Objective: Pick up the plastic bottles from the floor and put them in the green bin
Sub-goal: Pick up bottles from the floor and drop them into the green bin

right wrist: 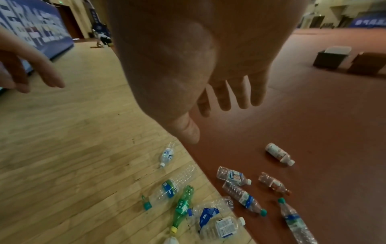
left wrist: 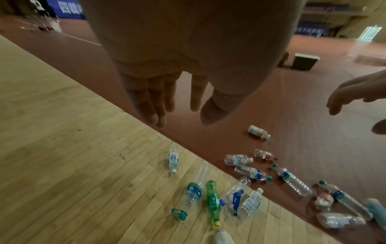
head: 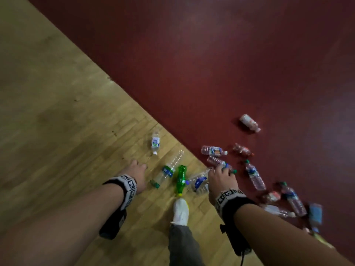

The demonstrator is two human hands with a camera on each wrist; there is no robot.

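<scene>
Looking down in the head view, the left hand point(head: 137, 174) and right hand point(head: 221, 179) both hang above the floor with fingers loosely spread, holding nothing; the plastic bottles point(head: 213, 167) lie on their sides scattered below and mostly to the right of the hands, straddling the diagonal seam between the wooden floor point(head: 57, 112) and the red floor point(head: 249, 64); a green bottle point(head: 181, 179) lies between the two hands, long axis running toward the person, yellow cap nearest the white shoe point(head: 180, 212); a white bottle point(head: 249, 122) lies farthest out on the red floor.

Left wrist view: the left hand point(left wrist: 167, 92) hangs well apart from the bottles, fingers straight and slightly parted; the green bottle point(left wrist: 213, 200) lies below it with its cap toward the camera; most bottles are clear with blue labels, several crumpled; a dark bin point(left wrist: 305, 60) stands far off on the red floor, its colour unclear.

Right wrist view: the right hand point(right wrist: 208, 82) is likewise relaxed and empty, above the seam; a clear bottle with a teal cap point(right wrist: 243, 197) lies on the red floor, cap pointing to the lower right.
</scene>
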